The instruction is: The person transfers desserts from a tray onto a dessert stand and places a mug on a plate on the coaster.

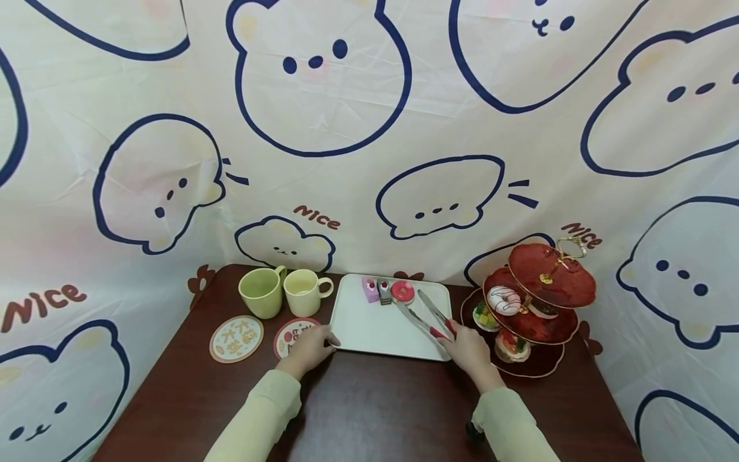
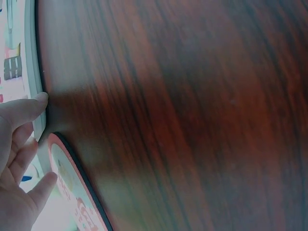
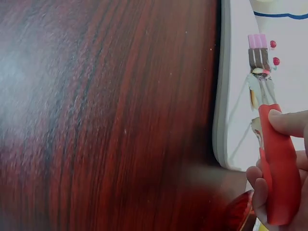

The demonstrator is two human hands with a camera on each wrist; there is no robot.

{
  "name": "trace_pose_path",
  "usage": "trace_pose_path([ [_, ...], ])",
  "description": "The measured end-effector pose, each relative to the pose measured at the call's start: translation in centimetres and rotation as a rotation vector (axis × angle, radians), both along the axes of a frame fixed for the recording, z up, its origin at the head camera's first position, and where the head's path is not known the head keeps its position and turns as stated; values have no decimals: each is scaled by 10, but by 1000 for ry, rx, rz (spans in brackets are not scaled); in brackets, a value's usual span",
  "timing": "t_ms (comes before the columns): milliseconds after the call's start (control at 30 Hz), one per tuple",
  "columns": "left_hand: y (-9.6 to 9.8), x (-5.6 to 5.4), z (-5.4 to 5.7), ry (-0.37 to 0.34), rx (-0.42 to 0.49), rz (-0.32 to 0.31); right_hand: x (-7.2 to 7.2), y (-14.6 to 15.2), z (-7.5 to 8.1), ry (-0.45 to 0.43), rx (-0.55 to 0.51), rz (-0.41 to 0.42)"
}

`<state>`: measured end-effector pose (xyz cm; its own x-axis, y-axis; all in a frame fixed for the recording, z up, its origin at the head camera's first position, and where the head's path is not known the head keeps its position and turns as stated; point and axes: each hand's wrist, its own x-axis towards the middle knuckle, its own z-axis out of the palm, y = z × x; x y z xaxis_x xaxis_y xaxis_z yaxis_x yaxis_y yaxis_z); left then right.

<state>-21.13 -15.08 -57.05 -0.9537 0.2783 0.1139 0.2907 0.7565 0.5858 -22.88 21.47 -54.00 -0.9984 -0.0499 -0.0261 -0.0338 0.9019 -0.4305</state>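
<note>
On the white tray [image 1: 375, 330], a pink doughnut [image 1: 402, 292] lies beside a dark cake slice [image 1: 384, 292] and a purple cake slice [image 1: 370, 290]. My right hand [image 1: 469, 350] grips the red handles of metal tongs [image 3: 279, 163], whose arms are spread over the tray with their tips close to the doughnut. In the right wrist view my thumb lies along one handle and fingers curl around the other side. My left hand [image 1: 312, 350] holds the tray's near left corner, thumb on the rim [image 2: 31, 62]; one finger reaches over a round coaster [image 2: 72, 187].
A green mug [image 1: 261, 294] and a cream mug [image 1: 304, 293] stand left of the tray, with another round coaster [image 1: 237, 339] in front. At right rises a three-tier red stand [image 1: 551, 276] bearing a white doughnut [image 1: 504, 300] and small cakes [image 1: 512, 347]. A printed cloth hangs behind.
</note>
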Motion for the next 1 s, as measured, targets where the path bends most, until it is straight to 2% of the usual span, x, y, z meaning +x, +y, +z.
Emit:
trace_pose_path([
  [333, 0, 0, -2, 20, -12, -8, -9, -11, -3, -16, -13, -3],
  [533, 1, -1, 0, 27, -9, -8, -11, -11, -4, -23, -5, -4],
  [800, 0, -1, 0, -4, -10, 3, -5, -10, -3, -2, -15, 4],
  [1000, 0, -1, 0, 5, -6, -7, 2, -5, -1, 25, -34, -6],
])
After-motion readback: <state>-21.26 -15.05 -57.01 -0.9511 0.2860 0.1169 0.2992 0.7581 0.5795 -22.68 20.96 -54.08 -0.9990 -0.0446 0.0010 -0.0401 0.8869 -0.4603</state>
